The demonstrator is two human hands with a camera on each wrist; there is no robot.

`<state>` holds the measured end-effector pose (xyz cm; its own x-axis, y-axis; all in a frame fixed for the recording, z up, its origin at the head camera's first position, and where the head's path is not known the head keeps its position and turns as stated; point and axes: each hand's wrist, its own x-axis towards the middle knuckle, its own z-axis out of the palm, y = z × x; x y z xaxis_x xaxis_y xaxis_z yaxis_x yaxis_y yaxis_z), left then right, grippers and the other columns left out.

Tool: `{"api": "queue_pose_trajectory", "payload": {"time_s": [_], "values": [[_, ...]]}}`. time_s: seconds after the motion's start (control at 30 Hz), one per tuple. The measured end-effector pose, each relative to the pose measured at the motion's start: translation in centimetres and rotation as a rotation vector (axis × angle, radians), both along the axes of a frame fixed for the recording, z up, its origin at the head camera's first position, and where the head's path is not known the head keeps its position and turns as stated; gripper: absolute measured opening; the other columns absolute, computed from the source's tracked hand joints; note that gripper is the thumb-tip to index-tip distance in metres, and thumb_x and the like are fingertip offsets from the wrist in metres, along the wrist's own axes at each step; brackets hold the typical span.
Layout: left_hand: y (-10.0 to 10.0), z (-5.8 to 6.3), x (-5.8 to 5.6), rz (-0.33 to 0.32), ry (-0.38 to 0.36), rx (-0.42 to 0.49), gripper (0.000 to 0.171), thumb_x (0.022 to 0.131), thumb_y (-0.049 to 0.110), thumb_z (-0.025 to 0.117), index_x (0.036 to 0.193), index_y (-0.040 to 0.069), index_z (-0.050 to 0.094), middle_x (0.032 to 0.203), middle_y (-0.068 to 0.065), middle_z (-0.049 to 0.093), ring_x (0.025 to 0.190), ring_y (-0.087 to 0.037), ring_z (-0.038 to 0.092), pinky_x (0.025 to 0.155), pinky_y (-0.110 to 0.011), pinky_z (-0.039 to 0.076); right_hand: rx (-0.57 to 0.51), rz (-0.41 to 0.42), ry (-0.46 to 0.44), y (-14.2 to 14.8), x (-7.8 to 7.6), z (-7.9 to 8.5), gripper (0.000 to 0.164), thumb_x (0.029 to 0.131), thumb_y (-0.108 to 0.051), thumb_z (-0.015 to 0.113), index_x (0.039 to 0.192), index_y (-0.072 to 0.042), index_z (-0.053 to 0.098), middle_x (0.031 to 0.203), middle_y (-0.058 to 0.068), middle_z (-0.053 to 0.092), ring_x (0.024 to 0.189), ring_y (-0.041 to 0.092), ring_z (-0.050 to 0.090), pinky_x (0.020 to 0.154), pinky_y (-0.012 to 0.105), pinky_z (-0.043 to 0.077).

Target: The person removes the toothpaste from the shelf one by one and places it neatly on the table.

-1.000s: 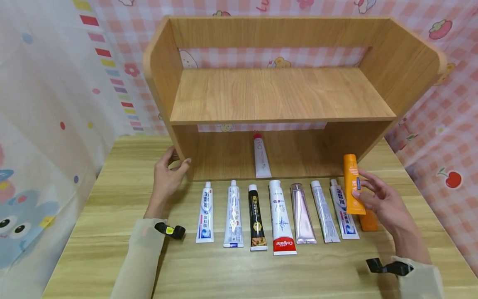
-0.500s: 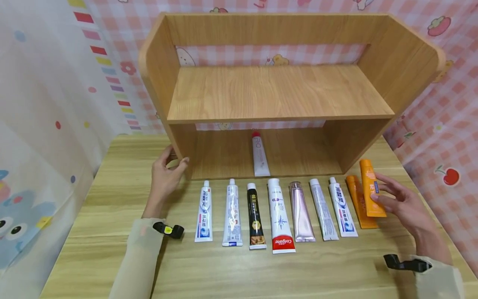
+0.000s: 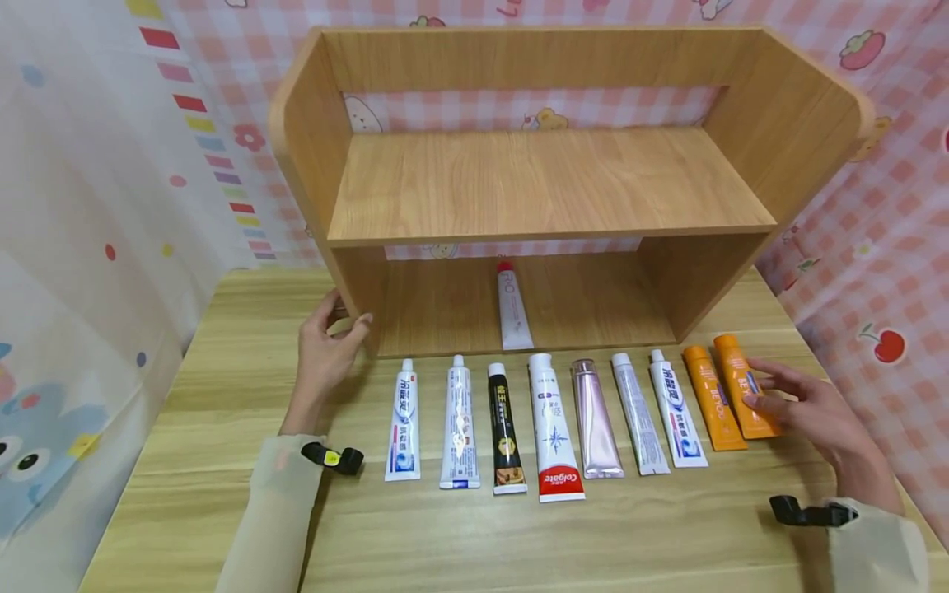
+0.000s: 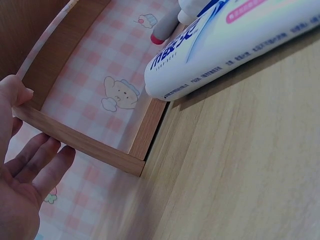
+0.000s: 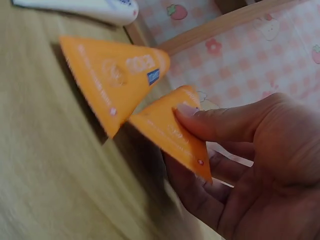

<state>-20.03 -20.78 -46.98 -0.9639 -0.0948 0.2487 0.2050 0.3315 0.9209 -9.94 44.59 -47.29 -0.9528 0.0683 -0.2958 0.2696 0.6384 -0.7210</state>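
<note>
With its thumb on one face and fingers on the other, my left hand (image 3: 326, 346) grips the left side panel of the wooden shelf (image 4: 85, 142). My right hand (image 3: 823, 412) pinches an orange tube (image 5: 175, 125) by its edge, thumb on top and fingers beneath. That tube is at the right end of a row, low over the table. Just left of it lies a matching orange tube (image 3: 713, 399), cap toward the shelf. A white-and-blue toothpaste tube (image 3: 678, 412) comes after that. On the shelf's lower level lies a pale tube with a red cap (image 3: 513, 309).
Several more tubes lie side by side before the shelf, among them a black one (image 3: 507, 432), a Colgate toothpaste tube (image 3: 554, 428) and a shiny pink one (image 3: 596, 420). The wood-grain table (image 3: 415, 543) ends near a pink checked cloth (image 3: 890, 272) at right.
My right hand has carried its orange tube rightward and down, from over the matching tube to beside it. The left hand keeps its grip on the shelf. The view has shifted slightly.
</note>
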Motion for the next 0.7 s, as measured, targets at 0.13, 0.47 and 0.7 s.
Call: {"api": "queue_pose_trajectory", "payload": {"time_s": [0.13,0.47,0.7], "values": [[0.3,0.7,0.4,0.009,-0.024,-0.011,0.057,0.095,0.012,0.067,0.15,0.013,0.052,0.128,-0.017,0.063,0.117,-0.024,0.059,0.088,-0.017,0.059,0.058,0.001,0.011,0.1,-0.2,-0.2,0.071,0.095,-0.041,0.072,0.154,-0.013,0.045,0.112,-0.012,0.057,0.088,-0.003,0.057,0.069,0.023,0.055],[1.1,3.2,1.7,0.006,-0.039,-0.017,0.056,0.095,0.008,0.065,0.149,0.005,0.05,0.131,-0.024,0.061,0.12,-0.031,0.059,0.093,-0.024,0.06,0.148,0.021,-0.001,0.1,-0.5,0.2,0.074,0.095,-0.039,0.073,0.152,-0.003,0.044,0.115,0.013,0.061,0.085,0.006,0.056,0.065,0.023,0.053],[1.2,3.0,1.6,0.001,-0.041,-0.016,0.057,0.095,0.008,0.065,0.15,0.005,0.05,0.132,-0.024,0.061,0.122,-0.031,0.059,0.094,-0.025,0.06,0.21,0.002,-0.04,0.2,-0.1,0.4,0.073,0.096,-0.045,0.07,0.15,-0.002,0.047,0.124,0.025,0.062,0.095,0.023,0.058,0.067,0.024,0.056]]}}
